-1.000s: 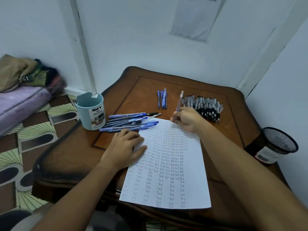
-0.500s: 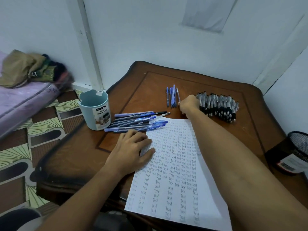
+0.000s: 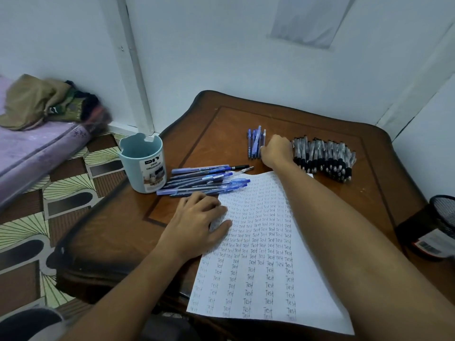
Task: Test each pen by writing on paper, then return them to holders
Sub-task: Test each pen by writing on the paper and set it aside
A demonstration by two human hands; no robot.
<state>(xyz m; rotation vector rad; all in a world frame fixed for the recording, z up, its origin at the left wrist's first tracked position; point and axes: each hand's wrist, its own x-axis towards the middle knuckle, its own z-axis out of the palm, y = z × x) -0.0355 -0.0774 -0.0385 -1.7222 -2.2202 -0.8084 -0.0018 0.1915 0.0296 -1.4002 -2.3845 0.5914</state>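
Pen now laid down; right hand (image 3: 277, 151) fingers hidden, left hand (image 3: 197, 222) flat on paper (image 3: 258, 254)

right hand (image 3: 277, 151) left paper (image 3: 261, 244), set pen down beside small blue pen group (image 3: 256, 143).

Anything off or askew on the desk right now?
Nothing spilled or damaged. The paper overhangs the near edge of the table. The blue holder looks empty while pens lie in loose piles: blue pens beside it, a small row by the right hand, black-grip pens further right.
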